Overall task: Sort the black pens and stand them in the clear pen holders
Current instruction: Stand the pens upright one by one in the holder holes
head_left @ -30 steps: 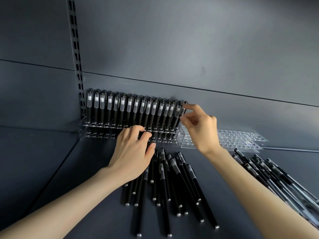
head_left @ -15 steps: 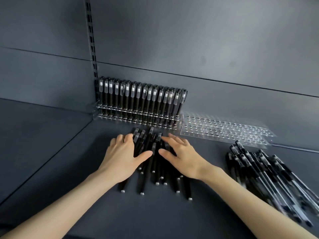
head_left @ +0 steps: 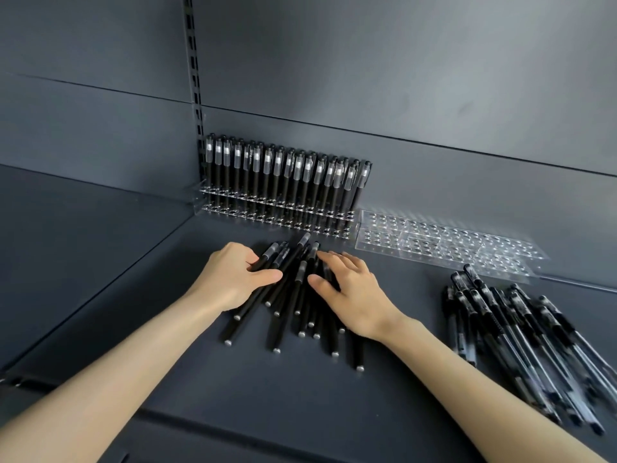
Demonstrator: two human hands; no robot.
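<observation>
A loose pile of matte black pens (head_left: pixel 287 309) lies on the dark shelf in front of me. My left hand (head_left: pixel 230 279) curls its fingers and thumb around a few pens at the pile's left side. My right hand (head_left: pixel 350 289) rests on the pile's right side with fingers spread and fairly straight. Behind the pile, a clear pen holder (head_left: pixel 277 215) against the back wall holds a row of several upright black pens (head_left: pixel 287 175). To its right lies a second clear holder (head_left: pixel 444 245) with no pens in it.
A separate heap of black pens with clear barrels (head_left: pixel 521 345) lies at the right of the shelf. A slotted metal upright (head_left: pixel 195 95) runs up the back wall. The shelf's front edge (head_left: pixel 267 426) crosses below my forearms.
My right hand left the row of standing pens and came down onto the loose pile. My left hand has gone from lying on the pens to curling round a few. The view shifted left.
</observation>
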